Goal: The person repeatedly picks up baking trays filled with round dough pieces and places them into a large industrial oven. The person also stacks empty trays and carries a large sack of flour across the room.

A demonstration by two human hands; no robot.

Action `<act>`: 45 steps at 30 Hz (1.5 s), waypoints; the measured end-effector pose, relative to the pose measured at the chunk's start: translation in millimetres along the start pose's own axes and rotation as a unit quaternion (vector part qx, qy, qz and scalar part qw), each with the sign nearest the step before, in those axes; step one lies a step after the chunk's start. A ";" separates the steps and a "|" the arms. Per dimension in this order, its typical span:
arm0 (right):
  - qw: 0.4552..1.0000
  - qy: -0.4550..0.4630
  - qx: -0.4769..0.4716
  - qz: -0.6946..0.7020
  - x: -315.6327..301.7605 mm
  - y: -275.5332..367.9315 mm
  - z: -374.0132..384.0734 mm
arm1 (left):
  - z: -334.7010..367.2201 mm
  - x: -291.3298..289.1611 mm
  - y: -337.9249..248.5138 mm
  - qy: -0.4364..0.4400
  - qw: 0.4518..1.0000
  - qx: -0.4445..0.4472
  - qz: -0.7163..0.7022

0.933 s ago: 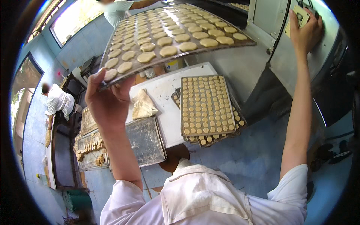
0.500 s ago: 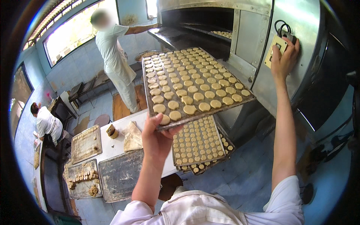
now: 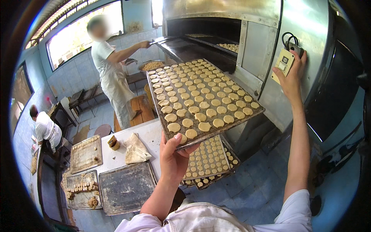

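Note:
My left hand (image 3: 174, 156) grips the near corner of a baking tray (image 3: 232, 127), thumb on top and fingers underneath. Rows of pale flat dough rounds (image 3: 205, 104) cover this tray, which is held up in front of the oven (image 3: 205, 27). At the right, my right hand (image 3: 292, 79) holds the edge of a cream switch box (image 3: 284, 63) on the metal oven side. Its fingers wrap the box's right side, and the thumb lies at the lower left edge, off the buttons. A black cable loops above the box.
Below my tray lie stacked trays of smaller rounds (image 3: 208, 158). A white table (image 3: 152, 135) bears a cloth (image 3: 136, 149), a small tin (image 3: 113, 142) and a dark tray (image 3: 125, 187). One co-worker (image 3: 110, 69) stands by the oven opening; another person (image 3: 48, 129) is far left.
My right thumb has come off the buttons to the box's lower left edge. The tray has shifted slightly right and down. The co-worker has drawn back from the oven opening.

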State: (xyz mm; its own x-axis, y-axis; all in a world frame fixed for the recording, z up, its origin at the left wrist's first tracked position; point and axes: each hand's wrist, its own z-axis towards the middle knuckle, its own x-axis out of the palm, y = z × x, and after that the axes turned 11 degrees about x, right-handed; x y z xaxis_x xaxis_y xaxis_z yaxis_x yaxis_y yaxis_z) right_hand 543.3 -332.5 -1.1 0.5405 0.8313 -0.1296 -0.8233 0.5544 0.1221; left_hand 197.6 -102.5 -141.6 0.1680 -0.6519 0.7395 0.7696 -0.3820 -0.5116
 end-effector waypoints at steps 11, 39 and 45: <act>1.000 -0.011 0.012 0.007 -1.8 1.8 -3.7 | 14.8 -4.4 4.2 0.019 1.000 0.011 -0.022; 0.997 -0.051 -0.057 -0.034 19.1 -21.5 -2.3 | -114.2 -352.5 160.9 0.023 0.631 -0.188 0.752; 0.994 -0.053 -0.065 -0.071 14.2 -17.2 7.1 | -113.5 -312.3 158.8 -0.177 0.811 -0.300 0.470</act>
State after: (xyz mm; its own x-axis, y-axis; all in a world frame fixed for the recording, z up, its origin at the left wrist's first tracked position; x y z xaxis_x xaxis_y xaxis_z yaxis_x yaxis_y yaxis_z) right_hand 566.3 -330.0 1.9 0.6619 0.7489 -0.0320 -0.7496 0.6617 -0.0185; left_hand 197.4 -33.9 -503.5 0.7546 -0.6519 -0.0749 -0.2205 -0.1444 -0.9646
